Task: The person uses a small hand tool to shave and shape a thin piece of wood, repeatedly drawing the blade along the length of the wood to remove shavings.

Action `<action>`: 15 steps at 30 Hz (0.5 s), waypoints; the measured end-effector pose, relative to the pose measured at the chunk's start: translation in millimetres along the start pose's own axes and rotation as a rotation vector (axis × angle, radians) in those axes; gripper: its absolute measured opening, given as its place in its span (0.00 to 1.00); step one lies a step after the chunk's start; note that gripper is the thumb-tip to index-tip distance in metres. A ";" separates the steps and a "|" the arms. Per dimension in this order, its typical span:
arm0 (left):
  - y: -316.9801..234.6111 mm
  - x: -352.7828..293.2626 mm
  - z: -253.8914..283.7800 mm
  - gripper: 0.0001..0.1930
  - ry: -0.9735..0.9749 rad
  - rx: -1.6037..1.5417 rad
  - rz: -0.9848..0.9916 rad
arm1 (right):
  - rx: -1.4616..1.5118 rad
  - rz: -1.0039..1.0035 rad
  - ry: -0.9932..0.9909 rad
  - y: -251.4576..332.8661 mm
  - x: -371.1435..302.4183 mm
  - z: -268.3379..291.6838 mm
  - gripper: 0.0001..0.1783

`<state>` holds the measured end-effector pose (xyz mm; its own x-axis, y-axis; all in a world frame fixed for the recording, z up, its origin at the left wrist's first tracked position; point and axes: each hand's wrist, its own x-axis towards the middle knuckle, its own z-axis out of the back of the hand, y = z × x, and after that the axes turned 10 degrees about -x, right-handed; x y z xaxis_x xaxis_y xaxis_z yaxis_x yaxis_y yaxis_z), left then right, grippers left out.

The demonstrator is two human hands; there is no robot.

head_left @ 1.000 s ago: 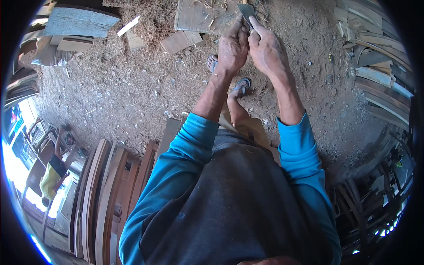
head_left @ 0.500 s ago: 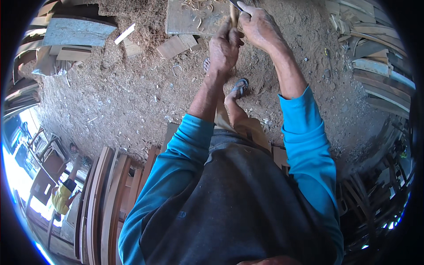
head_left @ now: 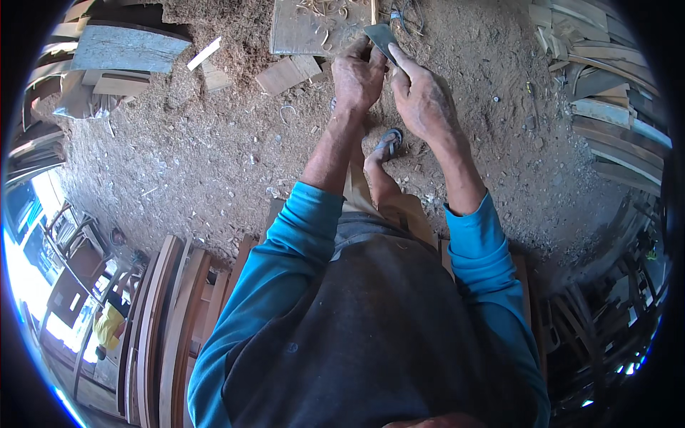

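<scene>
In the head view, a dark top (head_left: 357, 335) fills the space nearest me, with a small pale mark (head_left: 292, 348) on it, too small to read. Blue sleeves (head_left: 307, 221) lead out to two bare hands. The right hand (head_left: 426, 103) grips a dark blade (head_left: 381, 38), index finger laid along it. Half a second ago the blade was at the upper edge; now it's nearer the body, right by the left hand's fingers, and the right hand has come back with it. The left hand (head_left: 357, 78) is curled shut around a thin stick (head_left: 374, 12), which shows beyond the blade. Just past the hands, to the left, a board (head_left: 303, 32) carries curled shavings (head_left: 321, 10). Farther off, planks (head_left: 132, 48) lie at the left, and a person in yellow (head_left: 108, 327) is small and blurred.
</scene>
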<state>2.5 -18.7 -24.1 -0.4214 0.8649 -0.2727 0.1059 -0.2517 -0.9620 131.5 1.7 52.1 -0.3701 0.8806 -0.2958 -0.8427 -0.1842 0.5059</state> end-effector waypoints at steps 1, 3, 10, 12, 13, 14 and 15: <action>-2.6 -1.5 -0.5 0.18 -0.013 0.027 0.000 | -0.011 0.018 -0.014 -0.3 2.3 -3.3 0.24; -8.1 -2.8 -1.3 0.18 -0.033 0.054 0.028 | -0.088 0.013 -0.013 3.8 8.3 -3.7 0.24; -15.0 -5.9 -2.3 0.19 -0.071 -0.002 0.144 | -0.168 -0.070 0.159 29.3 21.6 19.7 0.25; -12.5 -5.4 -3.6 0.18 -0.087 0.019 0.152 | -0.223 -0.017 0.073 23.1 10.9 9.7 0.25; -14.1 -6.1 -4.3 0.17 -0.085 0.014 0.140 | -0.250 0.006 0.034 20.8 7.9 5.7 0.25; -16.7 -6.1 -5.0 0.16 -0.082 0.008 0.127 | -0.239 -0.006 0.047 21.1 9.1 5.5 0.26; -17.6 -6.0 -5.8 0.15 -0.080 0.003 0.115 | -0.238 -0.013 0.054 21.0 11.6 5.6 0.26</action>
<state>8.4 -16.9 -5.7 -0.4768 0.7931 -0.3789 0.1548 -0.3486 -0.9244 111.7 10.5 63.9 -0.3737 0.8600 -0.3474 -0.9134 -0.2762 0.2989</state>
